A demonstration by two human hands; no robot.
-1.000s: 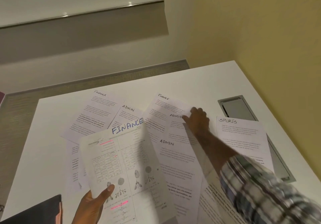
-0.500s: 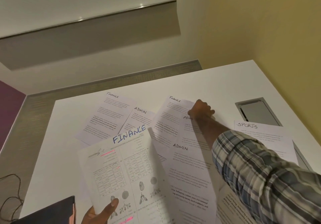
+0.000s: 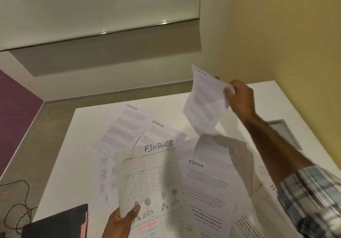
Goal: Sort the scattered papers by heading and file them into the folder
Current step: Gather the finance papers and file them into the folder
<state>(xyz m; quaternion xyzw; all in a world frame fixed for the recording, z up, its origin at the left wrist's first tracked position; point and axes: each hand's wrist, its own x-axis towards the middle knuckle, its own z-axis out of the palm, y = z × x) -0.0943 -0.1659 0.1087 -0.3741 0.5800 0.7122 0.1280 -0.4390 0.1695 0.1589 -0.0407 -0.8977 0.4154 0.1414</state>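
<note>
My left hand point(image 3: 121, 221) grips the bottom of a sheet headed FINANCE in blue point(image 3: 149, 178), held up over the table. My right hand point(image 3: 239, 99) pinches the right edge of a second sheet with a small Finance heading point(image 3: 204, 101), lifted off the table and bent in the air. On the white table point(image 3: 88, 145) lie a Finance sheet point(image 3: 125, 127), an ADMIN sheet point(image 3: 162, 132), a larger ADMIN sheet point(image 3: 206, 186) and another ADMIN sheet point(image 3: 219, 152) in shadow. A dark folder point(image 3: 59, 223) lies at the front left corner.
More sheets overlap at the front right, partly under my plaid sleeve point(image 3: 313, 199). A grey cable hatch point(image 3: 284, 132) is set into the table at the right. A yellow wall stands close on the right. A dark cord point(image 3: 16, 200) lies on the floor at left.
My right hand took hold of the far Finance sheet and lifted it off the table, up and to the right. The left hand keeps holding the blue-headed FINANCE sheet.
</note>
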